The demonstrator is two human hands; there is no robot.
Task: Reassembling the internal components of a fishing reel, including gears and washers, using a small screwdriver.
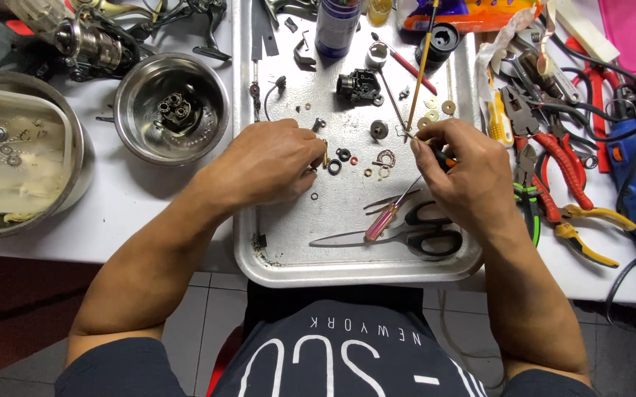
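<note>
Small brass-coloured pin (326,154), pinched upright in the left hand (274,163) fingers, just above the metal tray (288,242) floor, w/ loose rings right beside it. Judging by looks: v. light, stiff metal, prob. greasy so slippery; easy to drop or flick away. Best held across its mid-shaft w/ thumb + forefinger tips, as now, low over the tray so a drop stays inside.

Looks: short, thin, yellowish rod, partly hidden by the fingers; can't tell end detail.

Right hand (459,170) is clenched round a dark-handled tool w/ an orange spot; most of it is hidden in the fist. Hand hovers over the tray's right side, near the washers (431,110).

In the tray, nearer the person than the pin: red-handled screwdriver (382,219), black scissors (406,234). Left of the tray on the counter (148,220): steel bowl (171,109) w/ a dark part in it. Right of the tray: pliers (564,176).
</note>
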